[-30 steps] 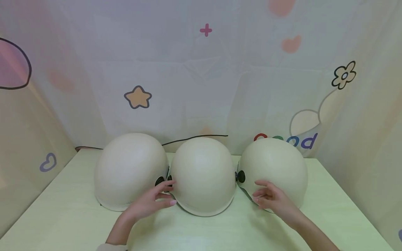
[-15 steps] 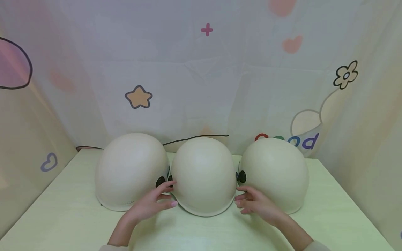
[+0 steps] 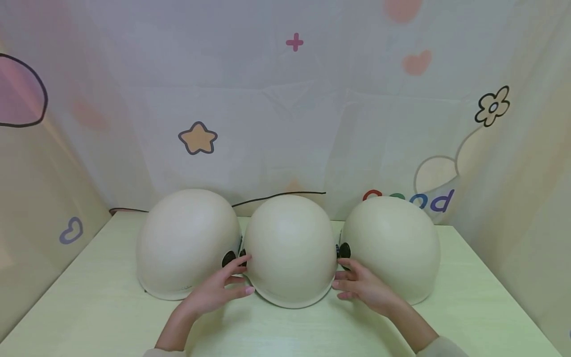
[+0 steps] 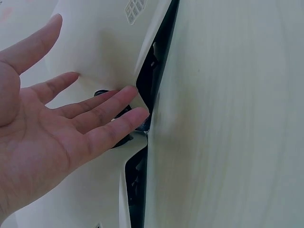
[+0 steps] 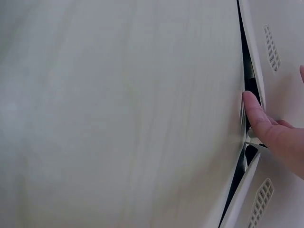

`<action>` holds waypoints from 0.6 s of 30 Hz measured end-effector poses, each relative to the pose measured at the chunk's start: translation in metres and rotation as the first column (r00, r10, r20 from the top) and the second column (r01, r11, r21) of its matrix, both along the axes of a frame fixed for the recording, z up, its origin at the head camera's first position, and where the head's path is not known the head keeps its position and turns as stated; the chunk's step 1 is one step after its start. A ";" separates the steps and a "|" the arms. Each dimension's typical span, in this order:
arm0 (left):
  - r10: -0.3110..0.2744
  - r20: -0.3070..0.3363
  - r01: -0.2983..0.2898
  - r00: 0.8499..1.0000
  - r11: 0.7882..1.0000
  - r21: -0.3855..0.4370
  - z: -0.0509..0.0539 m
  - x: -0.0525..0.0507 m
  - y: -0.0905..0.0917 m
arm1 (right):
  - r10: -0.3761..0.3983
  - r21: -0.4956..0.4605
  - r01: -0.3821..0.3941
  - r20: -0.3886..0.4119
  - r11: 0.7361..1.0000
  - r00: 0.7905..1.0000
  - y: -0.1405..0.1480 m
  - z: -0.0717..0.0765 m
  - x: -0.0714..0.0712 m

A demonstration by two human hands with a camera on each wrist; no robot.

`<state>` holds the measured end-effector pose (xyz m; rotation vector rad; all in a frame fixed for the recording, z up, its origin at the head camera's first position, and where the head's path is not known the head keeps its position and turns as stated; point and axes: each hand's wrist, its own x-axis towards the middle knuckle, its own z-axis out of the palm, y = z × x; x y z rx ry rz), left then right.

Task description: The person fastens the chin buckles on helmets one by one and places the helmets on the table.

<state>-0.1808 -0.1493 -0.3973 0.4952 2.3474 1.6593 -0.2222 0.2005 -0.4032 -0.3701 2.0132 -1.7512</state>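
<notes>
Three cream helmets stand in a row, domes up: a left helmet [image 3: 187, 238], a middle helmet [image 3: 290, 243] and a right helmet [image 3: 394, 243]. Black round fittings, such as the left helmet's fitting [image 3: 229, 258], show where neighbours nearly meet. With fingers spread and relaxed, my left hand [image 3: 211, 293] is at the gap between the left and middle helmets; its fingertips are at the middle helmet's side. My right hand [image 3: 370, 291] is at the opposite gap, its loosely bent fingers by the middle helmet's lower rim. Whether those fingertips touch it, I cannot tell. Neither hand grips anything.
The helmets rest on a pale green table [image 3: 285, 337]. Behind them hangs a light curtain [image 3: 267, 114] printed with a star, hearts and a flower, and curtain also closes both sides. Vent grilles [image 5: 273, 47] show on the helmet shells in the wrist views.
My right hand has moved left, from in front of the right helmet to the gap beside the middle helmet. The left hand and the helmets have stayed practically in place.
</notes>
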 end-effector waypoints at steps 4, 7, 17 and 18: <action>0.002 -0.007 -0.002 1.000 1.000 -0.003 -0.001 0.000 0.000 | 0.011 -0.012 -0.011 0.016 1.000 1.000 -0.001 0.001 -0.001; 0.000 -0.009 0.000 1.000 1.000 -0.001 -0.001 0.000 0.001 | 0.019 -0.027 -0.018 0.020 0.999 1.000 -0.001 0.002 0.000; -0.003 0.021 0.003 1.000 1.000 0.028 0.000 0.001 0.000 | -0.069 -0.072 0.068 -0.004 0.995 0.998 -0.007 0.004 0.005; -0.002 0.022 0.001 1.000 1.000 0.030 0.000 0.001 0.000 | -0.090 -0.084 0.088 -0.014 0.993 0.996 -0.009 0.005 0.005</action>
